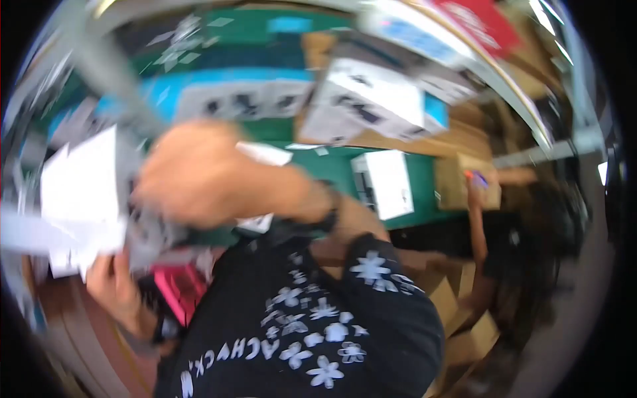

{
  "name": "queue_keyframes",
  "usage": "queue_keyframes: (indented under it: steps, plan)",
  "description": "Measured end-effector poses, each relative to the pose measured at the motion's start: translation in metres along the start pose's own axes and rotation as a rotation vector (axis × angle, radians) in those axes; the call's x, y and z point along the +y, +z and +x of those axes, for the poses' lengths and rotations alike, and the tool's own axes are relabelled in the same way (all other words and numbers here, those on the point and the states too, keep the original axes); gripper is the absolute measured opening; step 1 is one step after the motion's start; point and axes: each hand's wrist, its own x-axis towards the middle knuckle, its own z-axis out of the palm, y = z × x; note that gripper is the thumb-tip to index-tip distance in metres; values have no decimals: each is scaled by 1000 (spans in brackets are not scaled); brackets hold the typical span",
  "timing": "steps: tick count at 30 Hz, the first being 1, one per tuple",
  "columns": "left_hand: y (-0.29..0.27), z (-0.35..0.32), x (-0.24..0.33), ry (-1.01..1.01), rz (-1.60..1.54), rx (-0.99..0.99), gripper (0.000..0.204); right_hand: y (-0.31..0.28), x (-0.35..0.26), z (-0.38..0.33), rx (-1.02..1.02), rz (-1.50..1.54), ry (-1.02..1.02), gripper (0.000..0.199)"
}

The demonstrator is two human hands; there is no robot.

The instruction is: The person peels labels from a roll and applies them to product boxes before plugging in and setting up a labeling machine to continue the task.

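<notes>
My left hand (116,288) is at the left, with its fingers closed at the lower edge of a white, angular carton-like piece (83,192). The piece is smeared by motion, so I cannot tell whether it is a box or a flat sheet. My right hand (192,174) reaches across to the left, just right of the white piece, with a dark band (326,207) at its wrist. Its fingers are blurred and mostly hidden. Below it is some greyish material (156,235) that I cannot make out.
A white box (388,184) lies on the green table (332,166). Larger white boxes (371,99) stand behind it, and blue-and-white packages (245,96) line the back. At right a co-worker's hands (476,189) are at a brown carton (458,176). A metal post (109,63) rises at left.
</notes>
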Motion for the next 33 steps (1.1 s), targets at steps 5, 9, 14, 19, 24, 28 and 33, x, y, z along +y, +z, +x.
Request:
queue_keyframes:
  steps: [5,9,14,19,24,28,33]
  plan:
    - [20,9,5,-248,-521,183,21,-48,57,-139,140,-530,697,11]
    - [19,9,2,-334,-508,145,21,-11,99,-258,-106,-714,760,10]
    - [11,7,-1,-328,-476,82,18,25,95,-291,-213,-805,847,10]
    - [11,7,-2,-351,-452,90,15,29,93,-298,-239,-752,873,11]
    - [13,7,-3,-355,-458,86,14,22,94,-286,-269,-679,795,13]
    - [14,10,0,-364,-467,81,13,3,107,-295,-227,-425,912,17]
    - [15,8,-9,-356,-499,66,16,3,126,-305,-292,-293,1369,26]
